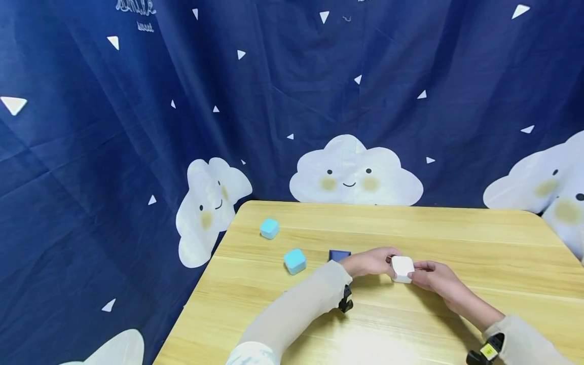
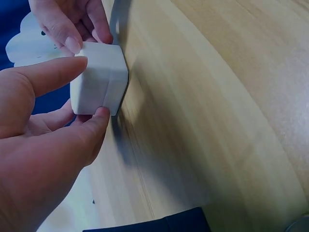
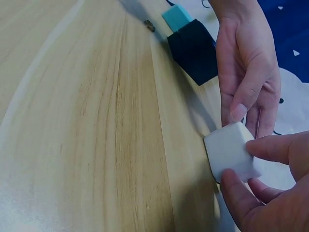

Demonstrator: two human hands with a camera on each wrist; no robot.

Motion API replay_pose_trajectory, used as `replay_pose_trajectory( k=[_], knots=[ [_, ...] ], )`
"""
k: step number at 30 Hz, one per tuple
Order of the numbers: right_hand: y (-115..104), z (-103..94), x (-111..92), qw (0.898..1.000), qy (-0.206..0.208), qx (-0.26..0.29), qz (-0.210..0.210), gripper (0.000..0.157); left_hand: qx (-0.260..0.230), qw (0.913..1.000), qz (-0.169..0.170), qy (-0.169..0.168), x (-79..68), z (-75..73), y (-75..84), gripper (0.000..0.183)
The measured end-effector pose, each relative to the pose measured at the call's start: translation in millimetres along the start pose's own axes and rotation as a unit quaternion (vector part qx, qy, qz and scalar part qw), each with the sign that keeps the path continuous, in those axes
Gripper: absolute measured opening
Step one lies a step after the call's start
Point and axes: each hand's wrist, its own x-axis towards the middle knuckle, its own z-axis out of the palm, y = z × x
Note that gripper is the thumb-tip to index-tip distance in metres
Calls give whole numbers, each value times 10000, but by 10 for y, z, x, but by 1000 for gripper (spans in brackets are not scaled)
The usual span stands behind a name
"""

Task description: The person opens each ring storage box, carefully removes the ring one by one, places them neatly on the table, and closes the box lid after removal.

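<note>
Between both hands is a small white box (image 1: 402,269) with rounded corners, at the table's right of centre. My left hand (image 1: 375,262) holds its left side, thumb on one face and fingers on another. From the opposite side my right hand (image 1: 433,278) pinches it with thumb and fingers. A fine seam runs along the white box (image 2: 99,79) in the left wrist view. The right wrist view shows the box (image 3: 231,151) close over the wood, with fingertips of both hands on it. Behind the left wrist sits a dark blue box (image 1: 339,255), partly hidden by the arm.
Two light blue boxes stand to the left, a nearer one (image 1: 295,261) and a farther one (image 1: 269,228). A small brown object (image 3: 149,25) lies on the wooden table (image 1: 456,228). A dark blue curtain (image 1: 274,101) with clouds hangs behind the table's far edge.
</note>
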Motion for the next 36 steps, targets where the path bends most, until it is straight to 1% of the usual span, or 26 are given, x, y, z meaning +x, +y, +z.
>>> replay_pose_trajectory(
  k=[3,6,8,10,13,15,17,21,24,29,33,36],
  knots=[
    [0,15,-1,10000,9,-52,8,63,161,9998,39,112,-30,18,-8,49],
    [8,14,6,9997,34,-234,-71,67,476,9984,160,258,-57,61,-23,49],
    [15,-2,8,9986,97,-488,-180,70,679,9967,117,434,-83,109,-31,61],
    [31,-29,15,9959,136,-810,-391,72,903,9937,66,666,-106,159,-38,74],
    [54,-72,30,9907,160,-1157,-703,74,1287,9853,-196,1106,-153,218,-54,95],
    [75,-92,50,9877,149,-1245,-930,73,1448,9796,-210,1379,-167,247,-89,98],
    [92,-105,68,9860,118,-1252,-1098,73,1419,9762,-236,1626,-171,284,-134,97],
    [142,-122,124,9790,101,-1354,-1521,70,1099,9743,-111,1962,-141,354,-234,92],
    [186,-137,164,9740,82,-1443,-1743,70,871,9748,12,2055,-119,384,-295,89],
    [251,-147,204,9729,6,-1448,-1805,73,474,9762,108,2114,-113,418,-374,86],
    [280,-145,226,9701,23,-1468,-1933,73,342,9762,144,2136,-124,430,-401,83],
    [295,-133,244,9669,48,-1474,-2082,71,294,9743,152,2228,-126,436,-410,82]
  ],
)
